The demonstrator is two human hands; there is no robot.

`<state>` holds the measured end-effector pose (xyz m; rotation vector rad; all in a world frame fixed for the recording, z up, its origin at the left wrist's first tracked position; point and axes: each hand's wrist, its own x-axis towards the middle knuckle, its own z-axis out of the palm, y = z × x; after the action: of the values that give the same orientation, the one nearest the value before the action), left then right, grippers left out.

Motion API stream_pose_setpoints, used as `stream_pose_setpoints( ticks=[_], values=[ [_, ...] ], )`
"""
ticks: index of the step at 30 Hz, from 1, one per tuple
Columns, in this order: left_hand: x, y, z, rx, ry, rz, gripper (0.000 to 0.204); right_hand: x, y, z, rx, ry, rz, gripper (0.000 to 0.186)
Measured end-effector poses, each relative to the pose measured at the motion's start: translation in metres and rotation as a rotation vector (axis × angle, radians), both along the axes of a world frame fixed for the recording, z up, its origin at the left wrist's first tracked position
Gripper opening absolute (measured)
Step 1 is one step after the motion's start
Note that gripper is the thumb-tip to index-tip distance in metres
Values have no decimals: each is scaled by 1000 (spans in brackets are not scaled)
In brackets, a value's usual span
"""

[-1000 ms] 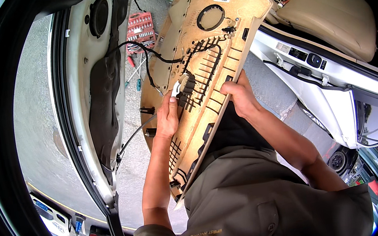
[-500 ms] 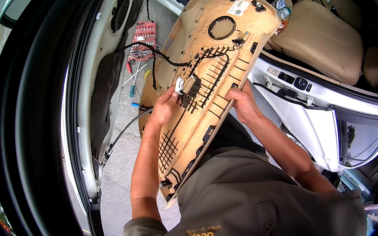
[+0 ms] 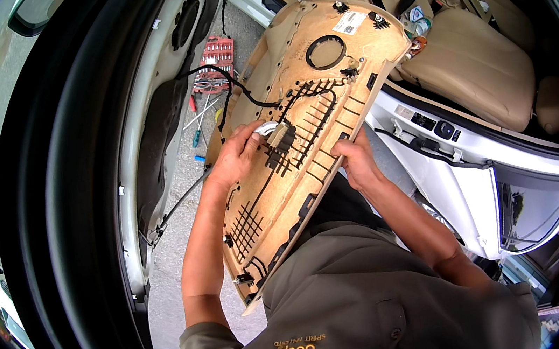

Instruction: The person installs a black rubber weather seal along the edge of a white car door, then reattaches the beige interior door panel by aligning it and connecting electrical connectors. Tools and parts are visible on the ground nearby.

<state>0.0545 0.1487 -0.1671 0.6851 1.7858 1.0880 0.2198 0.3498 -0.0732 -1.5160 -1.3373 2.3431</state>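
Note:
A tan door trim panel (image 3: 316, 184) is held at an angle across my body, its back turned up with black ribs, clips and a round ring. My left hand (image 3: 238, 153) has its fingers closed on a white plastic piece (image 3: 264, 128) beside a dark block (image 3: 280, 140) near the panel's middle. My right hand (image 3: 357, 163) grips the panel's right edge, thumb on top. A black wire harness (image 3: 252, 100) runs from the door on the left to the panel, and a cable (image 3: 184, 200) from that door passes out of sight under my left forearm.
A door with its inside bare (image 3: 150, 156) stands on my left. A red tool case (image 3: 218, 55) and screwdrivers (image 3: 197, 127) lie on the pavement (image 3: 237, 10) beyond the panel. To my right are the car's beige seat (image 3: 467, 68) and white door sill (image 3: 435, 122).
The panel has shifted slightly down in the picture. My left thumb has moved over the white piece and that hand sits more to the left. The view has turned, showing more of the car interior.

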Motion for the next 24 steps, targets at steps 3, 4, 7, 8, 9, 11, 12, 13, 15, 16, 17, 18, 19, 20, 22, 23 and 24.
stream_pose_setpoints(
  ticks=[3, 4, 7, 8, 9, 11, 12, 13, 15, 16, 17, 18, 19, 20, 22, 23, 24],
  values=[
    [-10, 7, 7, -83, -121, -30, 39, -1, 3, 2, -15, -36, 25, 74],
    [-8, 8, 4, -72, -116, -34, 39, -1, 3, 2, -18, -53, 34, 75],
    [-2, 13, -5, -60, -98, -47, 38, -6, 1, 5, -19, -23, -54, 65],
    [-1, 17, -4, -63, -91, -49, 38, -3, 0, 0, -9, -22, -74, 67],
    [-1, 20, -4, -65, -85, -51, 37, 1, -1, -8, 1, -20, -93, 69],
    [-3, 25, 0, -72, -57, -75, 37, 6, 0, -15, -22, -36, -102, 75],
    [-3, 26, 3, -77, -43, -83, 36, 6, 1, -14, -24, -22, -98, 75],
    [-4, 27, 4, -96, -65, -83, 37, 6, 1, -13, -26, -9, -94, 74],
    [-7, 29, 6, -140, -104, -84, 37, 5, 1, -14, -35, 3, -99, 74],
    [-9, 30, 9, -156, -105, -74, 36, 5, 1, -14, -39, -2, -106, 74],
    [-10, 31, 14, -171, -109, -63, 36, 7, 1, -14, -42, -10, -113, 74],
    [-10, 32, 16, -186, -114, -53, 35, 8, 3, -14, -49, -3, -91, 75],
    [-9, 29, 11, -170, -94, -44, 35, 8, 5, -16, -56, 4, -69, 76],
    [-11, 25, 6, -166, -94, -47, 35, 7, 7, -16, -62, 13, -44, 76],
    [-14, 18, -2, -158, -94, -52, 37, 5, 6, -13, -47, 11, -64, 75],
    [-15, 16, -4, -154, -124, -43, 36, 6, 4, -16, -26, 14, -78, 75],
    [-15, 16, -6, -164, -133, -56, 35, 6, 2, -18, -4, 16, -91, 75]
  ],
)
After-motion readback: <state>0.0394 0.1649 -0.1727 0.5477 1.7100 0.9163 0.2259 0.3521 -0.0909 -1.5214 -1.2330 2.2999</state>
